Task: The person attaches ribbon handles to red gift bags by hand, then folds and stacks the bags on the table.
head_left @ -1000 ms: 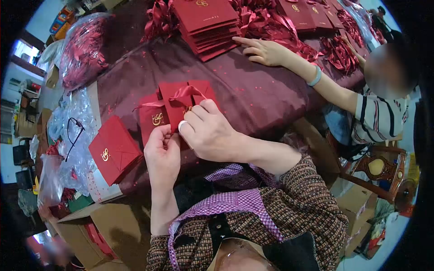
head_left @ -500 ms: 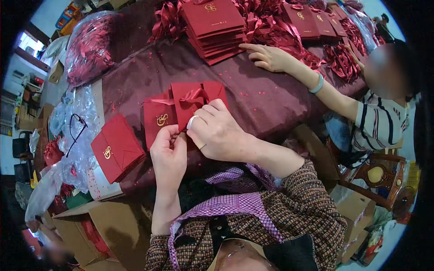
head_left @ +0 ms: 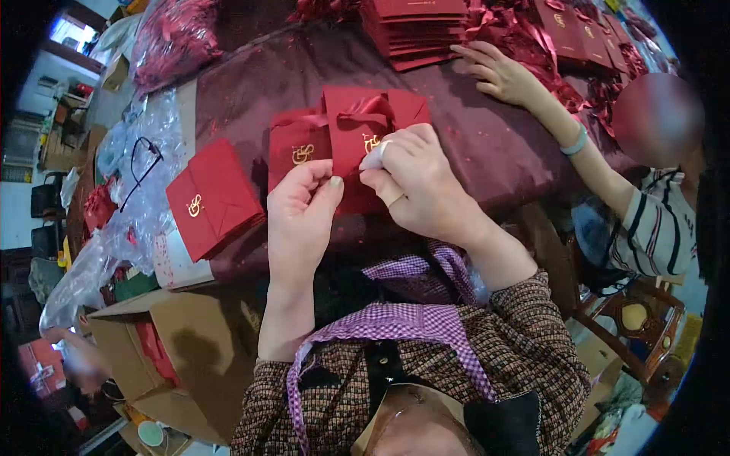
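Note:
A red paper bag (head_left: 346,144) with a gold logo and a ribbon bow lies between my hands, overlapping another red bag (head_left: 293,143) with a ribbon. My left hand (head_left: 300,213) is closed at the lower edge of the bags, thumb against the curled fingers. My right hand (head_left: 418,178), with a white wrap on one finger and a ring, is closed at the bag's right side, over part of its logo. What either hand's fingertips pinch is too small to tell. Left of them sits a stack of folded red bags (head_left: 215,199).
A co-worker's hand (head_left: 498,74) touches a tall stack of red bags (head_left: 422,34) at the back. Ribbons (head_left: 517,30) lie beside it. Clear plastic and black-framed glasses (head_left: 143,171) are at the left. An open cardboard box (head_left: 205,342) stands below the table's left edge.
The view has shifted, so the bags and stacks appear elsewhere. My hands have moved slightly apart, and more of the front bag's logo shows.

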The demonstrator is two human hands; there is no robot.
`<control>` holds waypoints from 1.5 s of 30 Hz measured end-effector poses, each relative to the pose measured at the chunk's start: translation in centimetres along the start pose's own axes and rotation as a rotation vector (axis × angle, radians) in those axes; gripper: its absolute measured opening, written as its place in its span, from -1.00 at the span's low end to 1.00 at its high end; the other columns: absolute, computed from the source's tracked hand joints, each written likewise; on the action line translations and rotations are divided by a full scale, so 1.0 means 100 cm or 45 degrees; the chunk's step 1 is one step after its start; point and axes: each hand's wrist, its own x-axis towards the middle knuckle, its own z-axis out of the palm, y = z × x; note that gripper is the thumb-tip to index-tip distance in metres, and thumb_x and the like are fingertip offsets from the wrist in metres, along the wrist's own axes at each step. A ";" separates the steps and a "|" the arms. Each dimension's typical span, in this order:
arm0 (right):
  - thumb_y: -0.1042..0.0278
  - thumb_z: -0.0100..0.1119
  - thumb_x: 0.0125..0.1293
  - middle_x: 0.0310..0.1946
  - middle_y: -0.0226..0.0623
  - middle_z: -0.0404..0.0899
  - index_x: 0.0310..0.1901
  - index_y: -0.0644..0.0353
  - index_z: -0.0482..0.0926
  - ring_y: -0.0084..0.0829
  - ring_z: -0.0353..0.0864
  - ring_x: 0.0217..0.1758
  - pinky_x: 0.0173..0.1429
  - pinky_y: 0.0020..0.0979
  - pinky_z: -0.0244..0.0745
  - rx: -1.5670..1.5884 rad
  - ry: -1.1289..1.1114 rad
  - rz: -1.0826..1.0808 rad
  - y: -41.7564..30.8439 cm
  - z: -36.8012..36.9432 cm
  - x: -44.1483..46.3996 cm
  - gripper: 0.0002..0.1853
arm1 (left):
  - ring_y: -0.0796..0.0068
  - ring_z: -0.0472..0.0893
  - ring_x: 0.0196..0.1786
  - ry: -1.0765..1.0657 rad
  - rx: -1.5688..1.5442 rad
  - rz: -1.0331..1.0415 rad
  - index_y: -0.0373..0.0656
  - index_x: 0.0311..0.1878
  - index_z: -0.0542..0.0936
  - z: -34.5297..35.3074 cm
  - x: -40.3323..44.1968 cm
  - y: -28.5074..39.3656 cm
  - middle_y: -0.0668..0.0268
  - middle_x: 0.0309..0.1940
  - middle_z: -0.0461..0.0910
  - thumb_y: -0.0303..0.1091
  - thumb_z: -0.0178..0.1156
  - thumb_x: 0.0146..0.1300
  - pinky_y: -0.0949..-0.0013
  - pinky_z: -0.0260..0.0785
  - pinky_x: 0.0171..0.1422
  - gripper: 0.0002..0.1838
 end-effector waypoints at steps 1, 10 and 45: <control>0.51 0.30 0.02 -0.44 -0.30 0.52 -0.38 0.17 0.51 -0.24 0.52 -0.31 -0.05 -0.28 0.28 0.011 -0.001 0.004 0.000 0.000 0.000 -0.85 | 0.75 0.47 -0.30 -0.008 -0.010 -0.018 -0.37 -0.07 0.56 -0.005 0.001 -0.002 0.41 -0.31 0.58 -0.60 0.12 0.26 0.64 0.34 -0.19 -0.82; 0.49 0.31 0.02 -0.45 -0.31 0.52 -0.39 0.18 0.49 -0.28 0.51 -0.32 -0.05 -0.30 0.28 0.031 -0.006 -0.048 0.001 0.002 -0.005 -0.83 | 0.71 0.50 -0.26 -0.012 -0.136 -0.047 -0.38 -0.02 0.54 -0.012 0.004 -0.005 0.35 -0.25 0.59 -0.60 0.13 0.27 0.62 0.35 -0.13 -0.77; 0.49 0.33 -0.03 -0.44 -0.29 0.51 -0.39 0.19 0.47 -0.25 0.51 -0.31 -0.03 -0.26 0.29 -0.054 0.001 -0.084 0.005 0.010 -0.008 -0.80 | 0.72 0.38 -0.25 -0.122 0.196 -0.042 -0.40 0.05 0.50 -0.008 -0.002 0.005 0.40 -0.22 0.50 -0.65 0.16 0.14 0.64 0.29 -0.15 -0.65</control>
